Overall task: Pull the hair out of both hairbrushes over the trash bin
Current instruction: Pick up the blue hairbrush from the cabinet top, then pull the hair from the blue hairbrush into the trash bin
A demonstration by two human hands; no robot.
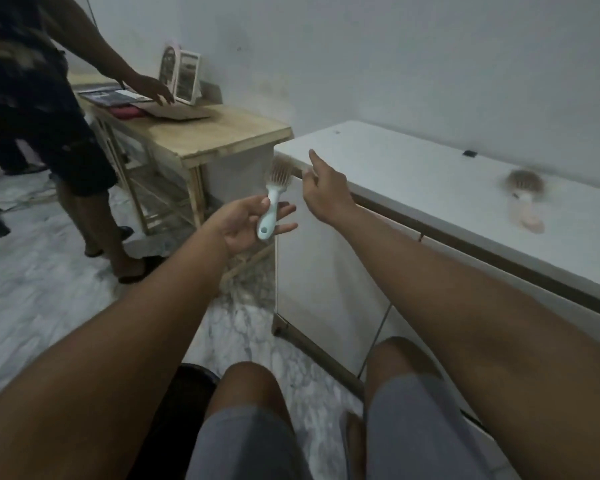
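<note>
We see the left hand holding a pale blue hairbrush by its handle, thumb pressed on the near side and the fingers loosely curled beneath; the bristle head points up and away and carries a tuft of light brown hair. The right hand is raised just beside that head, forefinger extended, the thumb and remaining fingers drawn together close to the bristles; we cannot tell whether they pinch any hair. A second hairbrush, with a pinkish handle and a head matted with hair, lies blurred on the white cabinet to the right, well apart from both hands. At the lower edge, beside the left knee, we note a dark round bin, partly hidden by the left forearm. Beyond the cabinet stands a wooden table bearing two small framed mirrors and papers; another person stands at it, one hand reaching over the top.
</note>
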